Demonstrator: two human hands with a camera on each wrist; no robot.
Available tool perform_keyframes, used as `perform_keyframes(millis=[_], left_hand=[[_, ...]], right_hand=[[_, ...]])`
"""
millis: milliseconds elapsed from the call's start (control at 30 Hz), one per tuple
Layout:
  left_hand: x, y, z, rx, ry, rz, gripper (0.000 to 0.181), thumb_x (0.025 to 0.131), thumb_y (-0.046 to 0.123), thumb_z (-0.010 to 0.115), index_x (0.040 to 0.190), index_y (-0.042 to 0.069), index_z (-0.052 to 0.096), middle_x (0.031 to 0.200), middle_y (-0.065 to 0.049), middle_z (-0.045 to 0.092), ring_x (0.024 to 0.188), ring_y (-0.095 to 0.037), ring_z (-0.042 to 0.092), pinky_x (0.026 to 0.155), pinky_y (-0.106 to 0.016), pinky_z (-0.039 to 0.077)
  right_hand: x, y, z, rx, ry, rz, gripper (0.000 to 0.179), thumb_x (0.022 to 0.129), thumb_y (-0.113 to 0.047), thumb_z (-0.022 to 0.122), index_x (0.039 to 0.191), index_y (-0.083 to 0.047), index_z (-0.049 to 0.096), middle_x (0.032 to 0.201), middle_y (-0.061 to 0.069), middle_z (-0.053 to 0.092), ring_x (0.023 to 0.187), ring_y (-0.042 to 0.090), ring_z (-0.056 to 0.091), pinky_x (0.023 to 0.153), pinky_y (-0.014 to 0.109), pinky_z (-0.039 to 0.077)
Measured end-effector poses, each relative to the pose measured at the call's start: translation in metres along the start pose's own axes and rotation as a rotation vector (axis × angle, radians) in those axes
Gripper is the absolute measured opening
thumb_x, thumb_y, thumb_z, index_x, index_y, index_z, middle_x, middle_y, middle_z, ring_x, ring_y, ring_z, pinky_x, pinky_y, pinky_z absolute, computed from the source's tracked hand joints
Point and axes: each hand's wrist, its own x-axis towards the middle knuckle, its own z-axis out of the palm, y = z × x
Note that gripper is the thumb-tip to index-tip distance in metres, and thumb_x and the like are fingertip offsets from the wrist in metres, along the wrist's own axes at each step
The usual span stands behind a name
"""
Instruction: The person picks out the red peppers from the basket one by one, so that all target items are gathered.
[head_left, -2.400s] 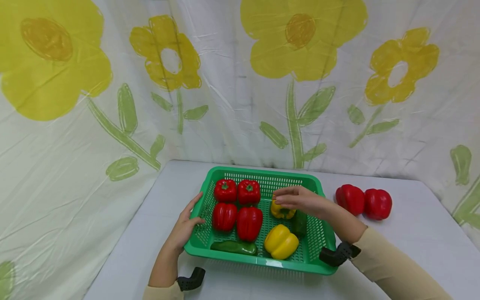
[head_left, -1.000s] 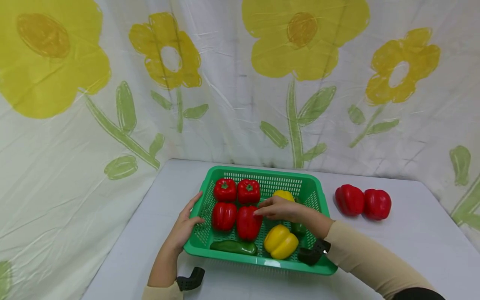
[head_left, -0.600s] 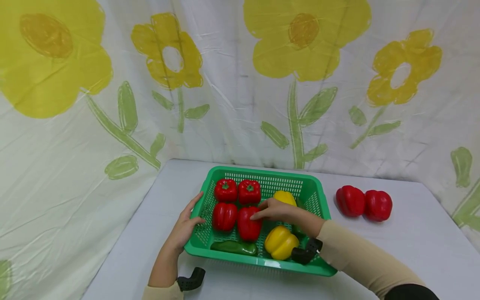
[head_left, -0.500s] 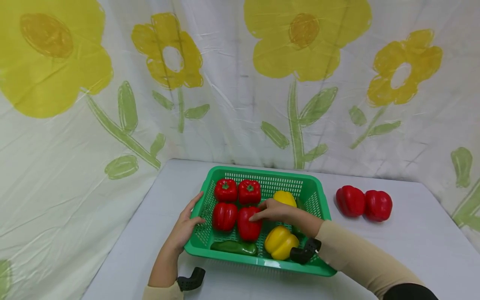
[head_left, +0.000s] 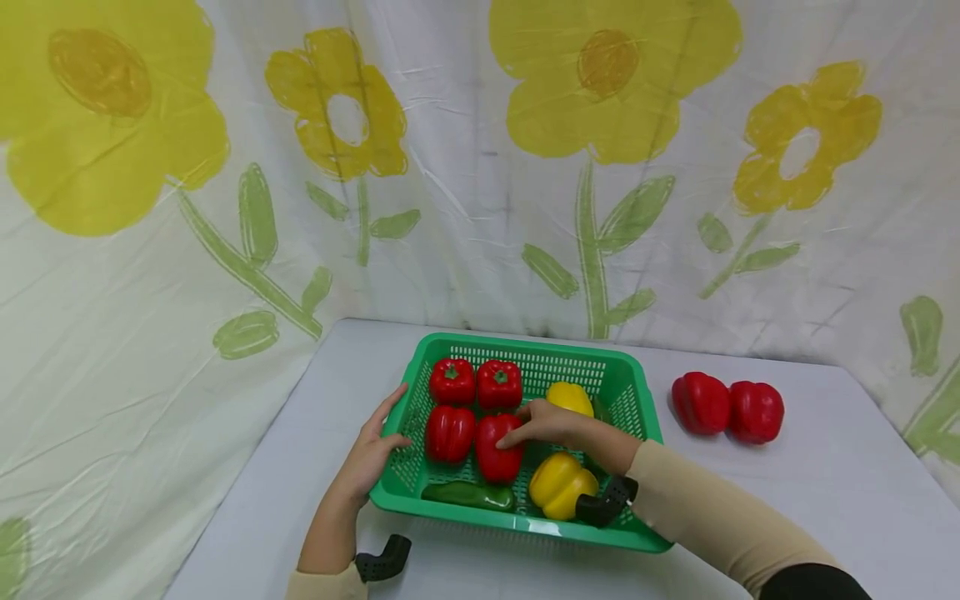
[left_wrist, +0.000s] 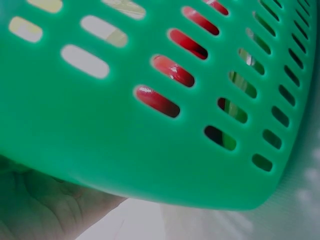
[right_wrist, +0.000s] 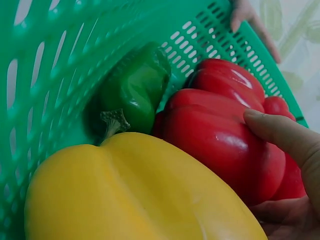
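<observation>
- The right hand (head_left: 551, 423) pinches a red pepper (head_left: 495, 460), nearest right of four reds in the green basket (head_left: 450, 510); its glossy, rounded skin could slip.
- The left red neighbour (head_left: 450, 435) sits close beside it, so a careless lift could knock that over.
- The wrist camera (head_left: 606, 502) could bump the near yellow pepper (head_left: 558, 483) if the wrist dips.
- The left hand (head_left: 366, 457) grips the basket's left rim; tugging could tilt everything.

Left sleeve (head_left: 327, 585): plain beige
Right sleeve (head_left: 720, 510): beige, black (or nearly) farther up
Left wrist piece (head_left: 383, 560): black, bent
Right wrist piece (head_left: 604, 502): black, bent
</observation>
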Motion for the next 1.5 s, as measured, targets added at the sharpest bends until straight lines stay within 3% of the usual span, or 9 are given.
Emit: perform_keyframes(millis=[300, 833, 1167, 1500], left_hand=[[0.002, -0.001, 0.001, 0.003, 0.001, -0.001, 0.074, 0.083, -0.004, 0.044, 0.147, 0.030, 0.026, 0.154, -0.009, 0.019, 0.131, -0.037, 0.037, 0.090, -0.044, 0.048], [0.002, -0.001, 0.002, -0.004, -0.008, 0.012, 0.073, 0.084, -0.004, 0.043, 0.147, 0.029, 0.025, 0.155, -0.009, 0.017, 0.134, -0.038, 0.032, 0.093, -0.048, 0.045], [0.000, 0.000, 0.001, 0.001, -0.001, 0.010, 0.074, 0.084, -0.004, 0.044, 0.147, 0.029, 0.025, 0.155, -0.010, 0.018, 0.132, -0.039, 0.035, 0.090, -0.048, 0.047], [0.000, 0.000, 0.000, 0.012, 0.011, 0.004, 0.074, 0.083, -0.004, 0.045, 0.146, 0.030, 0.026, 0.154, -0.009, 0.019, 0.130, -0.037, 0.037, 0.088, -0.044, 0.049]], right_hand=[[-0.002, -0.001, -0.002, 0.059, -0.028, 0.008, 0.060, 0.076, -0.024, 0.073, 0.123, 0.008, 0.054, 0.106, 0.008, 0.066, 0.093, 0.014, 0.060, 0.089, 0.037, 0.049], [-0.011, -0.004, -0.004, 0.159, -0.075, 0.013, 0.069, 0.076, -0.019, 0.072, 0.131, 0.011, 0.042, 0.120, 0.014, 0.059, 0.102, 0.019, 0.060, 0.088, 0.036, 0.051], [-0.029, -0.010, -0.011, 0.248, -0.149, -0.070, 0.060, 0.081, -0.023, 0.067, 0.129, 0.007, 0.046, 0.117, 0.012, 0.060, 0.094, 0.018, 0.060, 0.087, 0.039, 0.051], [-0.053, -0.015, -0.012, 0.297, -0.101, -0.072, 0.072, 0.084, -0.031, 0.062, 0.140, 0.001, 0.031, 0.128, 0.015, 0.050, 0.106, 0.023, 0.053, 0.091, 0.038, 0.047]])
